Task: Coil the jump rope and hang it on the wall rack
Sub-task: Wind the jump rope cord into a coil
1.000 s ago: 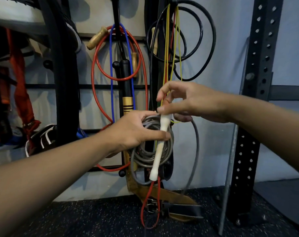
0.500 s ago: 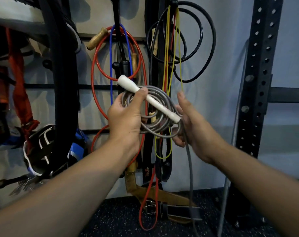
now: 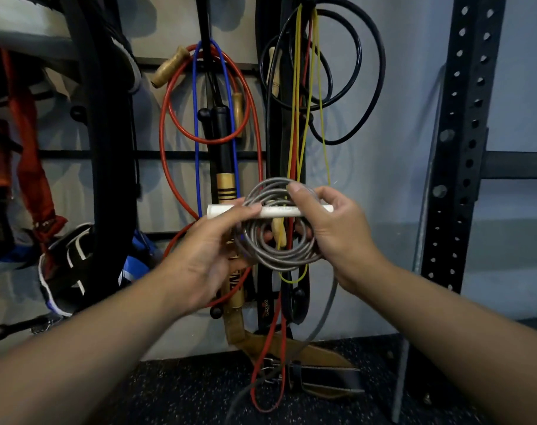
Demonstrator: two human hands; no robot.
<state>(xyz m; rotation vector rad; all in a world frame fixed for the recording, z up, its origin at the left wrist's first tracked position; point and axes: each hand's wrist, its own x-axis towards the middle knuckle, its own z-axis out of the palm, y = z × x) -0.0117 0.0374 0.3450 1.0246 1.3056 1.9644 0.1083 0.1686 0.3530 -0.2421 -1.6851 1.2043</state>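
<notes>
We hold the grey rope coiled at the centre of the view, in front of the wall rack and not yet on it. Our left hand, coming in from 8 o'clock, has its fingers closed around the white handle, which lies level across the top half of the coil. Our right hand, from 4 o'clock, grips the coil's right side, thumb pressed over the handle and the loops. A loose grey tail drops from the coil toward 6 o'clock and runs down to the floor. Directly behind the coil hang a yellow band and a red band, so the way to the wall is crowded. At 11 o'clock of the coil a red rope with wooden handles and a blue cord hang in long loops around a black and gold bat. At 1 o'clock black rope loops hang from a high peg. At 9 o'clock a wide black band and an orange strap hang. At 3 o'clock stands a black perforated post. A leather belt lies on the floor at 6 o'clock.
</notes>
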